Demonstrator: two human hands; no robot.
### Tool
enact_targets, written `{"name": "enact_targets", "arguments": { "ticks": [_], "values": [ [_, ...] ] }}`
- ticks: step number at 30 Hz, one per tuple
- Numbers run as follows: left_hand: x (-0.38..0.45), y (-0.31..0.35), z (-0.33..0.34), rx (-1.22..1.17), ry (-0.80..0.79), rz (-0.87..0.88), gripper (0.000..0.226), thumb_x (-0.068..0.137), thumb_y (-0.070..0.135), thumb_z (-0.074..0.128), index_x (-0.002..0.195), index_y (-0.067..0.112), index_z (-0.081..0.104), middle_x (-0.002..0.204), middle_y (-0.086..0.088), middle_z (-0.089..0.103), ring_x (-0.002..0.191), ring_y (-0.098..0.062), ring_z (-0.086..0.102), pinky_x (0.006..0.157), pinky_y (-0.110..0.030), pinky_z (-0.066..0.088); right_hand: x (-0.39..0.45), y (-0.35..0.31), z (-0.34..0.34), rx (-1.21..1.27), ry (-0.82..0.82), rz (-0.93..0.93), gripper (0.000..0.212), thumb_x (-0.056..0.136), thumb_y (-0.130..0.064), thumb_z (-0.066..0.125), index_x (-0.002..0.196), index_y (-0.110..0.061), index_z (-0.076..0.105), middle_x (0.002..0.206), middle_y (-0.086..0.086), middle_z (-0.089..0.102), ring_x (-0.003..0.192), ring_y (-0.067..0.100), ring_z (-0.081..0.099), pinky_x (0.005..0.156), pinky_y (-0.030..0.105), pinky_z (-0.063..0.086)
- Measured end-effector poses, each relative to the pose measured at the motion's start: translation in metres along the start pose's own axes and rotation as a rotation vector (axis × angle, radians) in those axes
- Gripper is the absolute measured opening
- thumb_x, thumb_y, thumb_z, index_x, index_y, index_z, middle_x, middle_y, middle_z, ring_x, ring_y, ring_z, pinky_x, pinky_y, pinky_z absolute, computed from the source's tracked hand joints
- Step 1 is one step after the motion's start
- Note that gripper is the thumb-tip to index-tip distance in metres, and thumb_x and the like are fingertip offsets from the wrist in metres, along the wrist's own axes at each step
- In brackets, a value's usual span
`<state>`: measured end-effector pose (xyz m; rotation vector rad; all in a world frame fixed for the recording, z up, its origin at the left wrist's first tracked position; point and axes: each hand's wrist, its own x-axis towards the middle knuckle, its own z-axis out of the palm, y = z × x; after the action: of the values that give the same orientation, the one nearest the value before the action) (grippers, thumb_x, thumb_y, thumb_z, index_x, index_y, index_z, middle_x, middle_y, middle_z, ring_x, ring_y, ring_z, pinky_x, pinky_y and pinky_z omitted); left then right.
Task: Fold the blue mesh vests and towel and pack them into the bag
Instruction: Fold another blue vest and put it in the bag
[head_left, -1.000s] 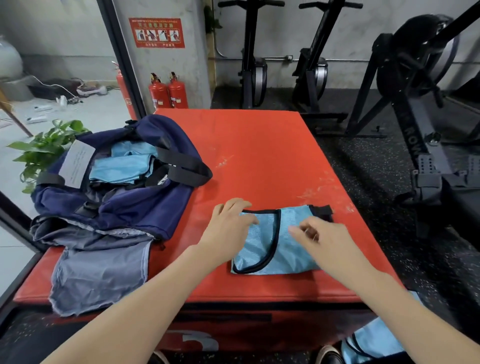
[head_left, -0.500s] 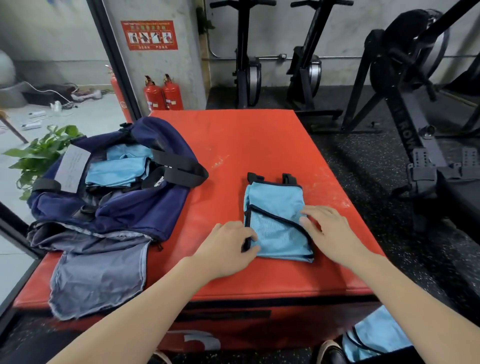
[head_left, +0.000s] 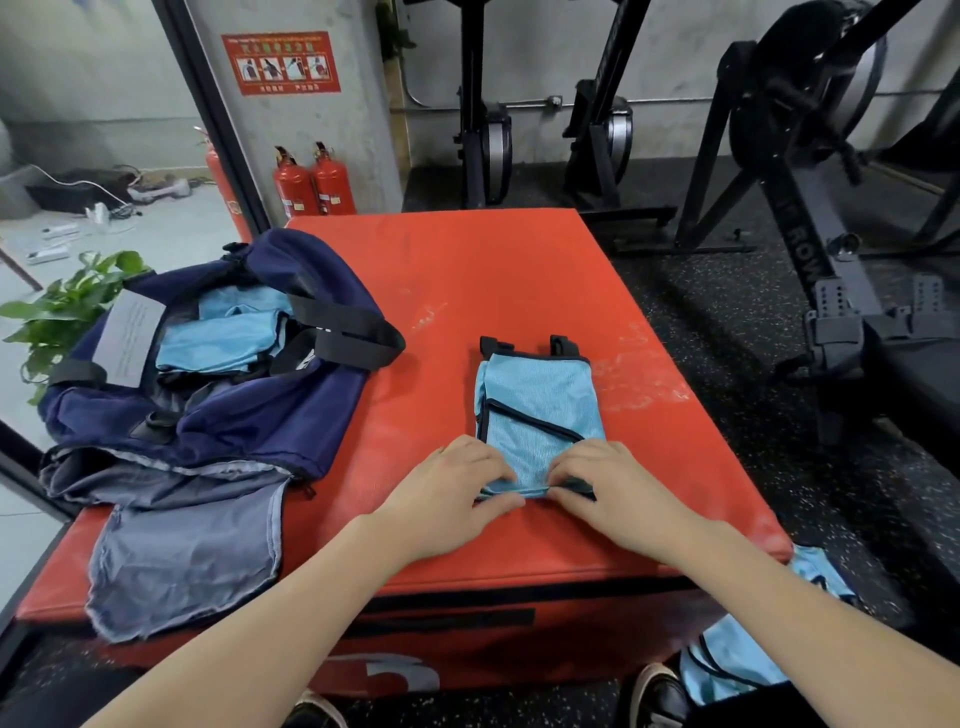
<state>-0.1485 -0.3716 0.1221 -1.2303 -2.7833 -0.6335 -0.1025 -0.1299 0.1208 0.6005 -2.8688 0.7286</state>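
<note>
Both hands, the left hand (head_left: 453, 488) and the right hand (head_left: 610, 491), pinch the near edge of the folded blue vest (head_left: 540, 410) on the red worktop (head_left: 498, 270), beside the open bag (head_left: 218, 405).

**Red padded box and its load**

A red padded gym box (head_left: 498, 291) with a scuffed top carries three things. A folded blue mesh vest (head_left: 537, 410) lies near the front edge. An open navy bag (head_left: 249, 415) sits at the left on a grey towel (head_left: 182, 561) that overhangs the front-left edge.
</note>
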Motion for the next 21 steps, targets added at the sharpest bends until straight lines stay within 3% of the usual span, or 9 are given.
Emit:
{"name": "enact_targets", "arguments": {
  "ticks": [3,5,8,9,11,13,14,17,21],
  "values": [
    [0.001,0.000,0.003,0.038,0.033,0.013,0.037,0.094,0.052,0.053,0.116,0.024,0.066,0.111,0.014,0.061,0.112,-0.007,0.049,0.099,-0.028,0.043,0.001,-0.003,-0.002,0.092,0.035,0.058,0.005,0.091,-0.038,0.067,0.090,-0.036,0.062,0.103,-0.025,0.060,0.108,-0.004,0.048,0.101,0.037,0.039],
    [0.002,0.000,0.004,0.035,0.091,-0.003,0.025,0.097,0.038,0.051,0.109,0.022,0.066,0.108,0.011,0.062,0.108,-0.010,0.053,0.095,-0.033,0.045,0.000,-0.004,-0.005,0.079,0.052,0.091,0.012,0.089,-0.045,0.067,0.091,-0.038,0.057,0.116,-0.027,0.053,0.119,-0.006,0.039,0.106,0.034,0.032],
    [0.007,0.003,0.000,0.017,0.189,-0.027,0.025,0.099,0.036,0.046,0.104,0.020,0.064,0.101,0.010,0.062,0.102,-0.012,0.056,0.094,-0.030,0.041,-0.004,-0.002,-0.013,-0.024,-0.023,0.143,0.030,0.081,-0.053,0.070,0.101,-0.040,0.050,0.130,-0.025,0.043,0.125,-0.001,0.034,0.105,0.028,0.028],
    [0.008,0.005,-0.002,-0.005,0.206,-0.035,0.023,0.100,0.035,0.047,0.103,0.020,0.063,0.095,0.010,0.061,0.095,-0.012,0.056,0.093,-0.028,0.040,-0.004,-0.002,-0.017,-0.041,-0.040,0.161,0.030,0.081,-0.049,0.070,0.100,-0.041,0.048,0.127,-0.023,0.049,0.120,0.002,0.044,0.101,0.029,0.034],
    [0.009,0.008,-0.006,-0.069,0.218,-0.073,0.017,0.101,0.034,0.051,0.101,0.021,0.062,0.078,0.010,0.059,0.079,-0.012,0.052,0.084,-0.025,0.039,-0.005,0.000,-0.026,-0.028,0.000,0.221,0.022,0.078,-0.037,0.066,0.093,-0.039,0.050,0.100,-0.018,0.064,0.091,0.009,0.061,0.083,0.034,0.048],
    [0.010,0.014,-0.011,-0.169,0.238,-0.135,0.014,0.101,0.036,0.053,0.102,0.025,0.061,0.067,0.008,0.055,0.066,-0.010,0.047,0.069,-0.025,0.039,-0.007,0.002,-0.034,0.082,0.108,0.286,0.015,0.077,-0.028,0.066,0.086,-0.033,0.055,0.072,-0.012,0.063,0.065,0.006,0.056,0.067,0.035,0.049],
    [0.011,0.018,-0.013,-0.236,0.255,-0.165,0.013,0.100,0.037,0.054,0.103,0.026,0.062,0.063,0.005,0.054,0.060,-0.012,0.046,0.063,-0.025,0.039,-0.007,0.002,-0.037,0.162,0.152,0.305,0.013,0.078,-0.024,0.066,0.083,-0.031,0.057,0.067,-0.009,0.061,0.060,0.004,0.052,0.065,0.034,0.046],
    [0.016,0.030,-0.018,-0.404,0.330,-0.240,0.008,0.097,0.033,0.061,0.097,0.027,0.066,0.060,-0.004,0.055,0.053,-0.017,0.045,0.054,-0.023,0.038,-0.005,0.001,-0.044,0.360,0.206,0.341,0.016,0.083,-0.012,0.066,0.079,-0.027,0.061,0.061,-0.005,0.057,0.056,0.005,0.044,0.057,0.026,0.039],
    [0.024,0.032,-0.019,-0.489,0.399,-0.346,0.006,0.094,0.029,0.064,0.089,0.028,0.067,0.068,0.005,0.064,0.053,-0.009,0.047,0.053,-0.023,0.038,0.005,0.003,-0.040,0.473,0.253,0.399,0.011,0.089,-0.018,0.068,0.086,-0.028,0.067,0.064,-0.009,0.061,0.059,0.006,0.048,0.057,0.022,0.037]
  ]
}}
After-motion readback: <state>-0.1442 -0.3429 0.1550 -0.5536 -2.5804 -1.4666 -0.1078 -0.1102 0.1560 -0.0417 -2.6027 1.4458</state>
